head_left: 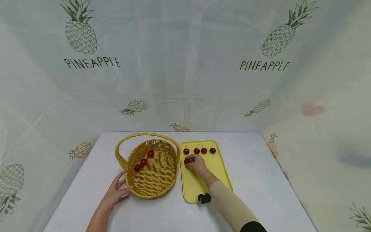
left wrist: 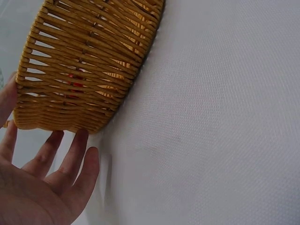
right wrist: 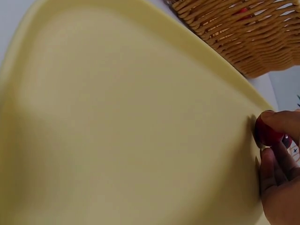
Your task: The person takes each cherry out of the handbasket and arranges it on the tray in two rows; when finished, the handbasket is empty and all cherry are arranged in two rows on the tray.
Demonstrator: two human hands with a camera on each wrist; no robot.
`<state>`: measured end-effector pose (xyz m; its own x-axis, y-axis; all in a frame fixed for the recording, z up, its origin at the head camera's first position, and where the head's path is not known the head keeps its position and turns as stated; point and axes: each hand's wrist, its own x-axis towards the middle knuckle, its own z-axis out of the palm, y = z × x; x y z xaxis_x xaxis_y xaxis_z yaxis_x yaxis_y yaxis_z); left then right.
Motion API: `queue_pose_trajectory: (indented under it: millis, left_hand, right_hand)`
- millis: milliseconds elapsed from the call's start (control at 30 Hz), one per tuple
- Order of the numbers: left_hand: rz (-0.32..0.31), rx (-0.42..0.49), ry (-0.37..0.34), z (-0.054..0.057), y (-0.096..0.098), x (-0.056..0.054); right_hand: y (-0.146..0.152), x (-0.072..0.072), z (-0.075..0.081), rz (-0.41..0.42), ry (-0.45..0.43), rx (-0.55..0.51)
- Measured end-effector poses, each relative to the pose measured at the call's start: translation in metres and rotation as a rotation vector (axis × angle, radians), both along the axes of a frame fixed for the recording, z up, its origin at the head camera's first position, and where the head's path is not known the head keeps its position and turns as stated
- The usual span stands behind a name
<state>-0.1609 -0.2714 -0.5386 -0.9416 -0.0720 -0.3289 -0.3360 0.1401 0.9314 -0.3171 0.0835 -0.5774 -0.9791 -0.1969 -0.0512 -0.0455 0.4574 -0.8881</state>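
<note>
In the head view, my right hand (head_left: 198, 165) pinches a dark red cherry (head_left: 187, 161) between thumb and fingers, low over the left side of the yellow tray (head_left: 207, 172). The right wrist view shows the held cherry (right wrist: 268, 131) close to the tray surface (right wrist: 126, 108). Several cherries with stems, such as one at the right end (head_left: 213, 150), line the tray's far end. My left hand (head_left: 116, 192) has its fingers spread against the near left side of a woven basket (head_left: 155, 180). Several cherries, including one red cherry (head_left: 144, 162), lie inside the basket's left part.
The basket's tall arched handle (head_left: 147, 134) stands up toward the back. A small dark object (head_left: 204, 198) shows by the right sleeve (head_left: 232, 204), over the tray's near edge. Behind the white table (head_left: 261, 193) hangs a cloth with pineapple prints (head_left: 185, 64).
</note>
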Motion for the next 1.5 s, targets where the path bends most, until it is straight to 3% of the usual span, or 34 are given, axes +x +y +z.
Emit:
queue_pose_trajectory:
  millis: [667,967,1500]
  left_hand:
    - [0.008,0.005,0.01,0.0,0.005,0.0]
    - [0.01,0.002,-0.004,0.0,0.004,0.001]
    - [0.004,-0.009,-0.016,0.002,0.001,0.002]
  right_hand:
    - [0.004,0.003,0.008,-0.004,-0.021,0.008]
    - [0.009,0.01,0.019,0.017,-0.039,0.012]
    - [0.004,0.053,0.07,0.361,-0.06,-0.003]
